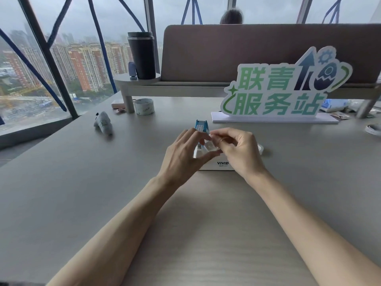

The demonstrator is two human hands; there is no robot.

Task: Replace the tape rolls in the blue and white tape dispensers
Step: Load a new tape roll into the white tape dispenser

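Left hand: over the near-left end of the white dispenser, fingers spread and curved, thumb and fingertips pinched on a small clear piece of tape above the dispenser.
Right hand: just right of the left, fingers curled narrow, thumb and forefinger pinched on the same clear tape; fingertips of both hands nearly touching.
White plastic tape dispenser marked "VIVID": on the table under both hands, its near side wall showing, top mostly hidden.
Blue plastic tape dispenser: upright on the table just beyond the hands, partly hidden by the fingers.
Clear tape roll: flat on the table just right of the right hand, mostly hidden by it.
Pale wood-grain table: bears everything.
White-and-green cut-out sign with Chinese characters: standing on the far right.
Wide pale tape roll: far left, beside the leg of a low shelf.
Dark insulated tumbler: upright on that shelf.
Crumpled grey wrapper: on the table, well left of the hands.
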